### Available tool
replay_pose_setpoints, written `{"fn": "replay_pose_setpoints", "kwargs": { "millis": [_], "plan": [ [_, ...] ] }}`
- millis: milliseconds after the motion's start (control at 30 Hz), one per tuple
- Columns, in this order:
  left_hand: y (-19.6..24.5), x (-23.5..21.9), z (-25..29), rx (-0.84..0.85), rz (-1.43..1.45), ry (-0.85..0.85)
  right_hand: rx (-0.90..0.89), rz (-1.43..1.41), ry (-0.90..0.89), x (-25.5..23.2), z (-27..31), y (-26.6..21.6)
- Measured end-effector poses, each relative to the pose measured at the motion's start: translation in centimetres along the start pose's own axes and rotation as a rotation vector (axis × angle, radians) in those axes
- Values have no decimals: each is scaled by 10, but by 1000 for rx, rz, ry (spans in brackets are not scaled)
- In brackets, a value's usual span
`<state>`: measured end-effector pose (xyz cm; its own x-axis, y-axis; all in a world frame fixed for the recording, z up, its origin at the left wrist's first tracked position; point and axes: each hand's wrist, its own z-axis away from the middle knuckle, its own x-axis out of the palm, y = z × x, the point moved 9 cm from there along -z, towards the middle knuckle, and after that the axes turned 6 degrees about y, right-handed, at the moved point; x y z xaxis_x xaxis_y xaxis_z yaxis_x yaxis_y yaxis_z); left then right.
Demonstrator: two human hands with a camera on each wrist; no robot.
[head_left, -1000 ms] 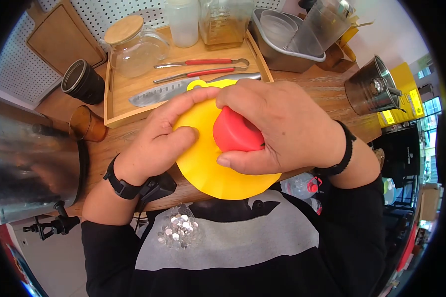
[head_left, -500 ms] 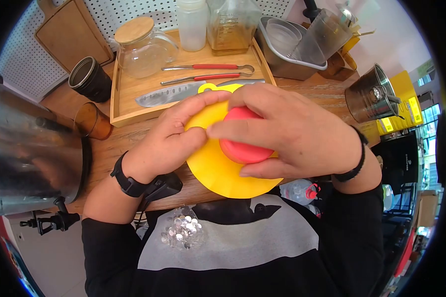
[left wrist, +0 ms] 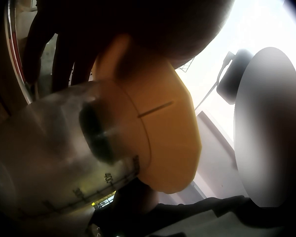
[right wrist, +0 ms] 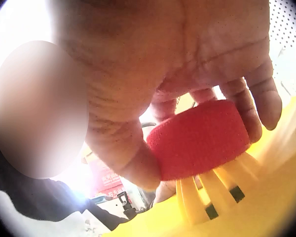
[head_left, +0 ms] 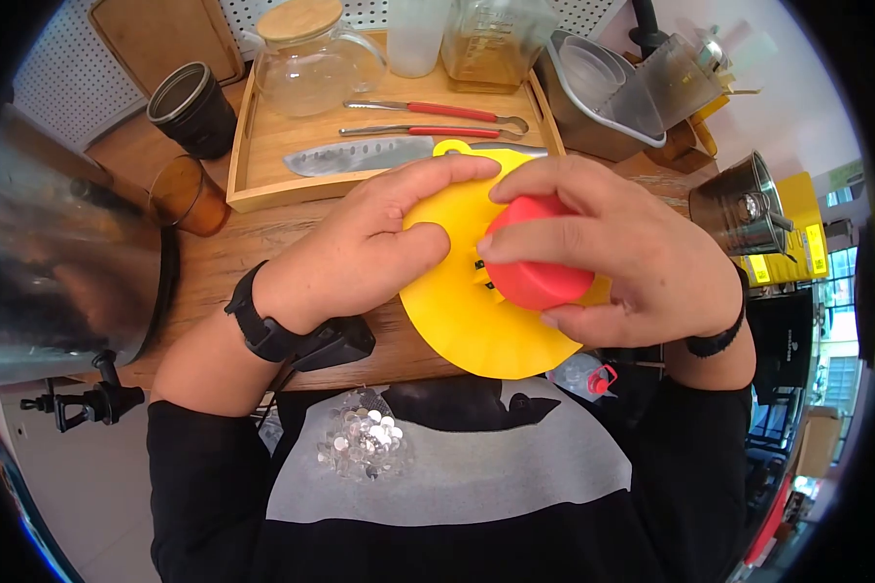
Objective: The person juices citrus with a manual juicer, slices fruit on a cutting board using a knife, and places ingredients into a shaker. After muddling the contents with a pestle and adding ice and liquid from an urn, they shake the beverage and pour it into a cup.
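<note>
My left hand (head_left: 350, 248) holds a yellow round lid (head_left: 486, 335) with a small tab, thumb on top and fingers along its far edge. Over its middle, my right hand (head_left: 642, 248) grips a red cap (head_left: 546, 277), thumb on the near side and fingers across and behind. Yellow ribs (right wrist: 219, 192) with dark slots show between the red cap and the lid in the right wrist view. Below the lid, the left wrist view shows a clear container (left wrist: 44, 143) with measuring marks.
A wooden tray (head_left: 248, 185) holds a large knife (head_left: 360, 155), red-handled tongs (head_left: 447, 112), a glass pitcher (head_left: 306, 73) and jars. To its left stand a black cup (head_left: 194, 117) and an amber glass (head_left: 190, 199). A metal bucket (head_left: 734, 209) stands at right.
The lid, cap and both hands appear further right as the view shifts. My right fingers have changed their hold on the red cap, and dark slots now show beside it.
</note>
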<state>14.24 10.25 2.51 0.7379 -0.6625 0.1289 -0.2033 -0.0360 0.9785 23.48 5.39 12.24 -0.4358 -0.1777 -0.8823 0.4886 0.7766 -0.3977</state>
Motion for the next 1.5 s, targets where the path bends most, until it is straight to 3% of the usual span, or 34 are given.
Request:
{"fn": "replay_pose_setpoints", "kwargs": {
  "millis": [67, 167, 233, 333, 433, 567, 667, 767, 867, 967, 1067, 1100, 1167, 1267, 1433, 1500],
  "plan": [
    [0, -1, 0, 6, -23, 2, -34, 50, -70, 7, 1, -4],
    [-1, 3, 1, -89, -20, -37, -62, 211, -21, 10, -2, -10],
    [0, 3, 2, -115, -20, -31, 133, 247, -25, 14, -2, 0],
    [2, -1, 0, -15, -53, 15, 167, 196, 78, 12, 0, 5],
    [1, -4, 0, -17, -76, 19, 219, 86, 121, 12, 1, 15],
    [10, -5, 0, 17, -163, 21, 106, 101, 202, 7, 7, 13],
    [22, -2, 6, 14, -383, -26, 66, 41, 234, 6, 12, 9],
    [38, -7, 12, 21, -507, 47, 34, 55, 310, -5, 22, 8],
    [96, 5, 22, 364, -964, 194, -27, 15, 374, -19, 31, 16],
    [118, 38, 21, 479, -1123, 115, -73, -220, 484, -23, 39, 37],
    [118, 80, 6, 457, -1228, 22, 264, -566, 497, -2, 41, 87],
    [111, 90, 2, 421, -1297, -41, 257, -571, 500, 4, 39, 93],
    [102, 93, -4, 408, -1304, -43, 304, -896, 478, 28, 35, 110],
    [84, 90, -9, 247, -1512, -142, 312, -1053, 432, 43, 36, 109],
    [88, 72, 1, 289, -1391, 16, 361, -1379, 349, 57, 43, 105],
    [82, 69, 4, 255, -1359, 3, 333, -1418, 380, 58, 43, 103]
  ]
}}
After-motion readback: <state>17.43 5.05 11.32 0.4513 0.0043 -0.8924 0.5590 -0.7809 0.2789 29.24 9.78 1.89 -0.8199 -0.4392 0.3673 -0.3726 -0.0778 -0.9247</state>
